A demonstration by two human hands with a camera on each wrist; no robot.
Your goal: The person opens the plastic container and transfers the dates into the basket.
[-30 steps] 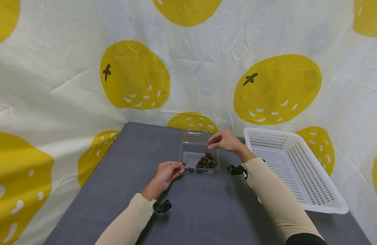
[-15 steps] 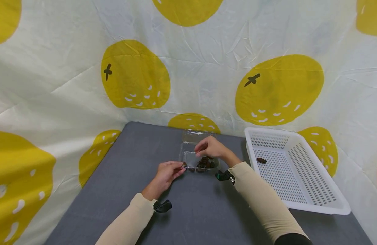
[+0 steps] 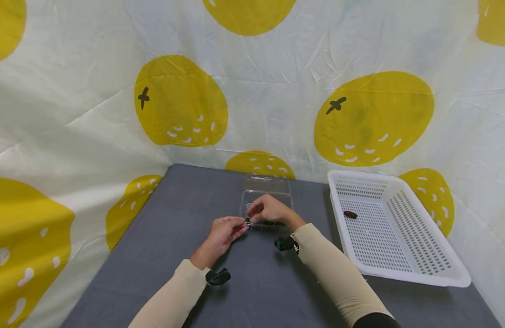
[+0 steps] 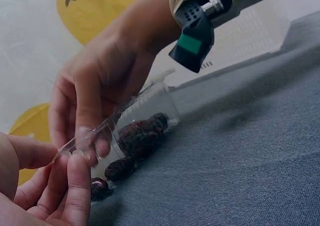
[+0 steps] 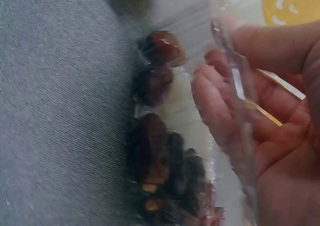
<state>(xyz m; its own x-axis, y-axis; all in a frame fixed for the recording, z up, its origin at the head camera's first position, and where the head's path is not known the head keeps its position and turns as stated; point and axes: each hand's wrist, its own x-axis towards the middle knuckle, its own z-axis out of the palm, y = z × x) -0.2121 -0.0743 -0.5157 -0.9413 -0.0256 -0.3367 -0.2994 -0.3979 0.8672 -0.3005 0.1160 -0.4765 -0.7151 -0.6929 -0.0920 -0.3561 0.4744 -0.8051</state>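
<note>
L hand pinches clear box at 8 o'clock; R hand loose inside, prob. holding nothing; snagging box cd tip dates out.

1. A screened-off work corner is shown; the wider room cannot be identified.
2. White sheeting printed with yellow fruit-like shapes is hung behind and beside a grey-topped table.
3. Black wrist cameras are worn.

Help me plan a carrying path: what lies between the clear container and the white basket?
Grey tabletop, bare at the far end; the beige right sleeve crosses the near end, as the head view shows.
</note>
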